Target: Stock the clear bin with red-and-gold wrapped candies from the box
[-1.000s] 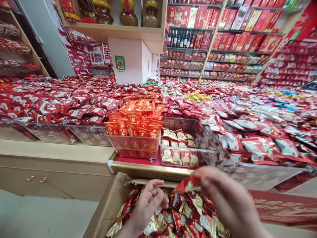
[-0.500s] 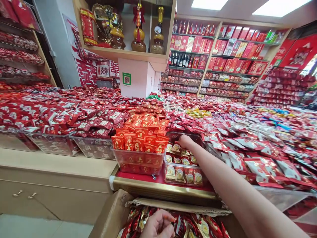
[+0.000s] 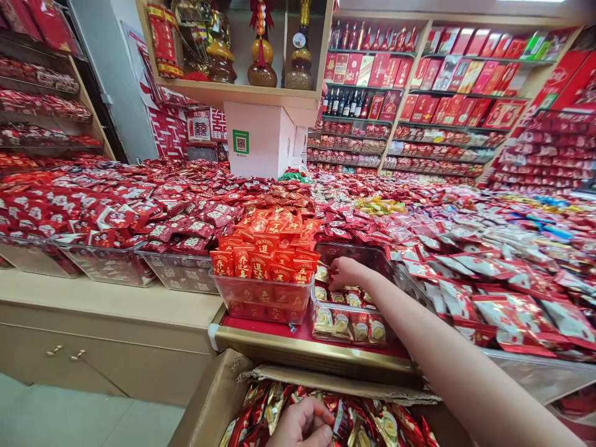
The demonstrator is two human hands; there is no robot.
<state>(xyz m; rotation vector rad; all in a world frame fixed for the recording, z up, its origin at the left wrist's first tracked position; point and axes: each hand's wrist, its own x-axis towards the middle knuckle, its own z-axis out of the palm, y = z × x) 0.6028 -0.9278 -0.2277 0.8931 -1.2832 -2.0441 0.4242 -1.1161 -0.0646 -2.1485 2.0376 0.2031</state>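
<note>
My right hand (image 3: 348,272) reaches into a clear plastic bin (image 3: 316,305), its fingers bent down onto a small wrapped packet at the left side. Rows of red-and-gold packets (image 3: 341,321) with a round pale picture stand in this bin; its back part shows bare dark plastic. My left hand (image 3: 302,424) is low over an open cardboard carton (image 3: 205,403), fingers curled in towards the thumb. Whatever lies inside its curl is hidden. Loose red-and-gold packets (image 3: 388,428) fill the carton around it.
To the left of the bin stands a clear bin of upright orange-red packets (image 3: 261,267). White-and-red packets (image 3: 505,304) are heaped on the right. A gold-edged counter (image 3: 307,351) runs between carton and bins. A wooden display cabinet (image 3: 242,93) overhangs the back.
My right hand has shifted slightly within the bin, and its bent fingers now show more at the left side. My left hand stays curled over the carton. The view has tilted slightly.
</note>
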